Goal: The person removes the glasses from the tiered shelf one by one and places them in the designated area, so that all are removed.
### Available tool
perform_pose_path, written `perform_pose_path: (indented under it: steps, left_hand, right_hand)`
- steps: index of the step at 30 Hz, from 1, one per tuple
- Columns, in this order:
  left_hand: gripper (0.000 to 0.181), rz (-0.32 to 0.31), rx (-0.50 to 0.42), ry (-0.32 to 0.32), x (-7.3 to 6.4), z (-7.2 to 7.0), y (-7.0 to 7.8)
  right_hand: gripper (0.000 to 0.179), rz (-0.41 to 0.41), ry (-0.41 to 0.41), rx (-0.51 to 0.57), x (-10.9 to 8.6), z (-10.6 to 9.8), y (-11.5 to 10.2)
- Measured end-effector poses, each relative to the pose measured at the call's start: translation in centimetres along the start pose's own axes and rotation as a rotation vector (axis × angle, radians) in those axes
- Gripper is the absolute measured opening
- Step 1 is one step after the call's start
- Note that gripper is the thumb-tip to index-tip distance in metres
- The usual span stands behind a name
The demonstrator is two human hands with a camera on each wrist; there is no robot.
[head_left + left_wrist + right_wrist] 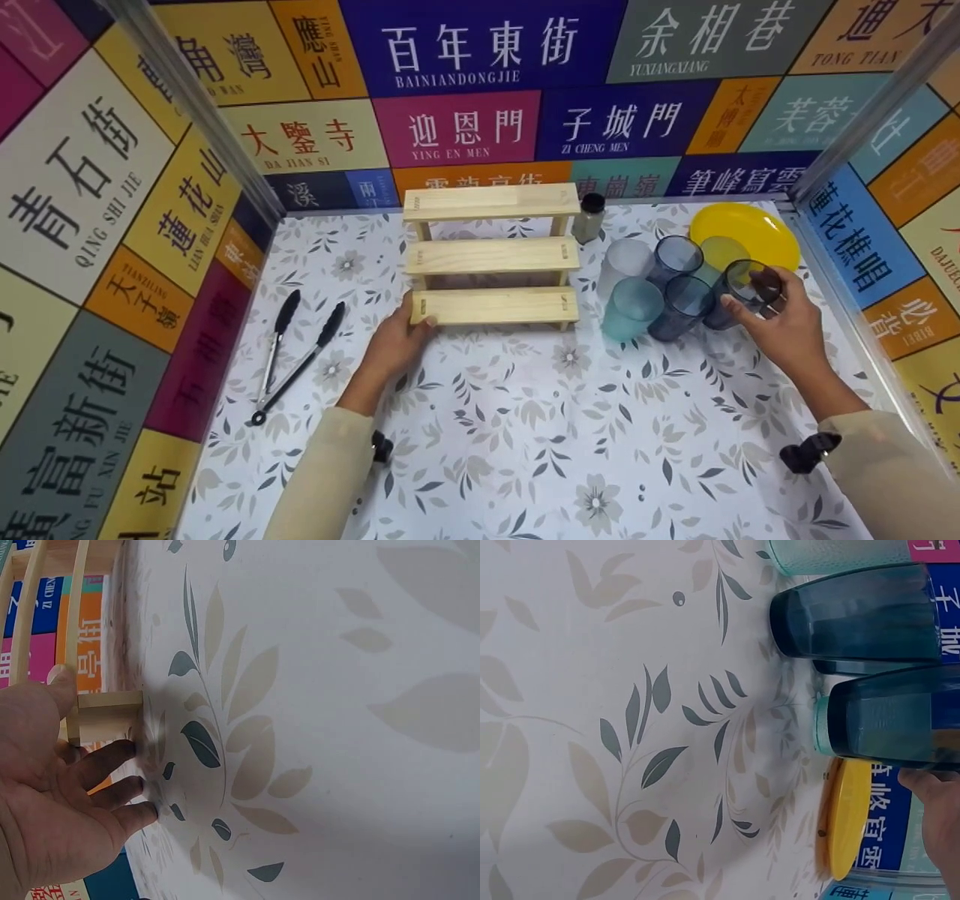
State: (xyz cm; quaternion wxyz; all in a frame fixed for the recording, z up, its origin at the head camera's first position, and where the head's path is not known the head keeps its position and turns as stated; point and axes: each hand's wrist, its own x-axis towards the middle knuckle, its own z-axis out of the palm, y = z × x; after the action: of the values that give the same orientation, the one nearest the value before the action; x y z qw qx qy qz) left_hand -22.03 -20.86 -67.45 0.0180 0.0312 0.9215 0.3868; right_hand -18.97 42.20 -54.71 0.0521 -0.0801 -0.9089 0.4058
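Observation:
A three-tier wooden step rack [491, 259] stands at the back middle. My left hand [396, 337] grips the left end of its lowest board, with the thumb on top; in the left wrist view the other fingers of the left hand [82, 795] spread beside and below the board. On the right, my right hand [787, 322] holds a dark blue tumbler [731, 304] by its side. Crowded left of it are a teal tumbler [634, 309], two more dark blue tumblers, a frosted clear tumbler [626, 262] and a yellowish one [724, 253].
A yellow plate [772, 229] lies behind the tumblers. A small black-capped jar [590, 219] stands right of the rack. Black-tipped metal tongs [300, 364] lie spread on the left. Sign-printed walls enclose the left, back and right of the floral-covered table [510, 435].

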Motion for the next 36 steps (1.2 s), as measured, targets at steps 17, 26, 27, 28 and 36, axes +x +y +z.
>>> perform_pose_path:
  steps: [17,26,27,28,36]
  left_hand:
    - [0.082,-0.081,0.002,-0.025,-2.6,-2.8,5.5]
    - [0.085,-0.085,0.028,-0.046,-2.3,-2.8,5.6]
    - [0.086,-0.087,0.028,-0.046,-2.3,-2.8,5.6]
    - [0.086,-0.087,0.029,-0.045,-2.3,-2.8,5.6]
    - [0.086,-0.087,0.018,-0.052,-2.3,-3.1,5.9]
  right_hand:
    - [0.095,-0.013,-0.096,-0.003,0.0,1.1,1.9]
    - [0.099,-0.003,-0.115,-0.021,0.1,1.2,2.5]
    - [0.099,-0.007,-0.117,-0.015,0.1,1.2,2.6]
    - [0.099,-0.011,-0.119,-0.009,0.2,1.2,2.6]
    - [0.098,-0.014,-0.137,0.008,0.1,1.0,2.7]
